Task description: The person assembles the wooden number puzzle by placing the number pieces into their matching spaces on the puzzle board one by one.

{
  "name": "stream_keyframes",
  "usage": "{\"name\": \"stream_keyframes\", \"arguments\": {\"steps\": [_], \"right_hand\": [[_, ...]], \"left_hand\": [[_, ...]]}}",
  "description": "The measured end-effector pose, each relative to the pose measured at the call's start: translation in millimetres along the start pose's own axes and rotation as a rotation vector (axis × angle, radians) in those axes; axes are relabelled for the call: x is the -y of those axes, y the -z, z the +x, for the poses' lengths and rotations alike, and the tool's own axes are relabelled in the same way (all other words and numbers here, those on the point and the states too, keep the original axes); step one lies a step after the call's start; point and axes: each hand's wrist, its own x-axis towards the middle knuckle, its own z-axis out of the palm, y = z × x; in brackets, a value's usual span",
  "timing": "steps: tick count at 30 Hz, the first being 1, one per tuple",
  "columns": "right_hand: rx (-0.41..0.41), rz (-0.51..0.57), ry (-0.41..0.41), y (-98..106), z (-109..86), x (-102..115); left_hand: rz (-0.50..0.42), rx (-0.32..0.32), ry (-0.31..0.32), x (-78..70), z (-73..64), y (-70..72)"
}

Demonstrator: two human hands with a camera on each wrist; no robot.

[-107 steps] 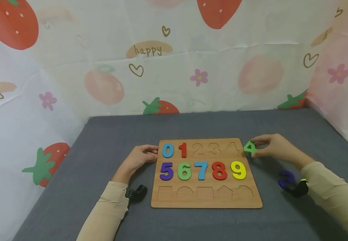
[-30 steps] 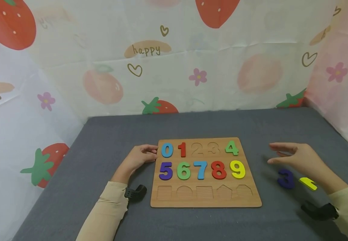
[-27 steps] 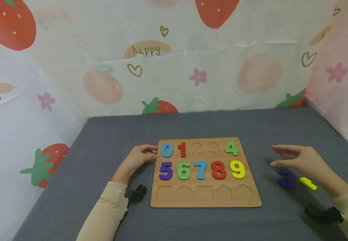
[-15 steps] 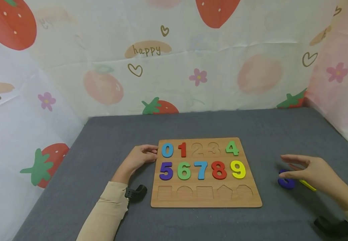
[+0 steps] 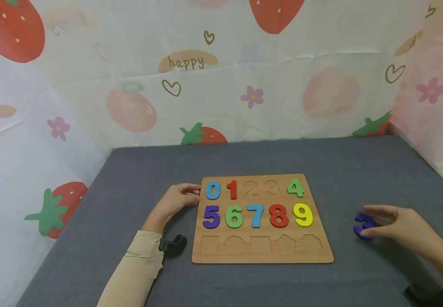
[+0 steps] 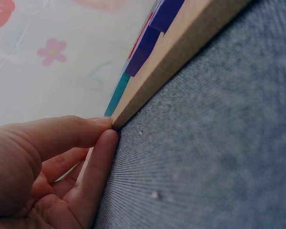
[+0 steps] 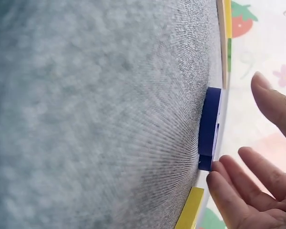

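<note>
A wooden number board [image 5: 263,258] lies on the grey cloth, with coloured digits 0, 1 and 4 through 9 in it. The outlines of 2 and 3 are bare. My left hand [image 5: 174,201] rests at the board's left edge; in the left wrist view the thumb and a finger [image 6: 102,150] meet its wooden edge. To the right of the board, my right hand [image 5: 403,222] reaches over a purple number 3 [image 5: 359,233]. In the right wrist view its fingers are spread beside the purple 3 [image 7: 209,121]. A yellow piece [image 7: 189,209] lies behind, mostly hidden by that hand in the head view.
The bottom row of the board holds bare shape outlines, such as a pentagon outline [image 5: 286,245]. Grey cloth [image 5: 160,166] covers the table. A fabric backdrop [image 5: 214,102] with strawberries stands behind it, with sides at left and right. Black bands sit on both wrists.
The green 4 went from my right hand into the board. That hand then moved right and came down to the purple 3, covering the yellow piece. My left hand stayed at the board's edge.
</note>
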Motion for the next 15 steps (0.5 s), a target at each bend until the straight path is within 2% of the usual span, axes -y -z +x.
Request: {"name": "stream_keyframes", "arguments": {"steps": [6, 15], "right_hand": [[0.014, 0.009, 0.034, -2.6, 0.9, -3.7], [0.023, -0.047, 0.078, -2.8, 2.9, -4.9]], "left_hand": [[0.001, 0.010, 0.008, 1.9, 2.9, 1.1], [-0.003, 0.007, 0.014, 0.5, 1.9, 0.5]]}}
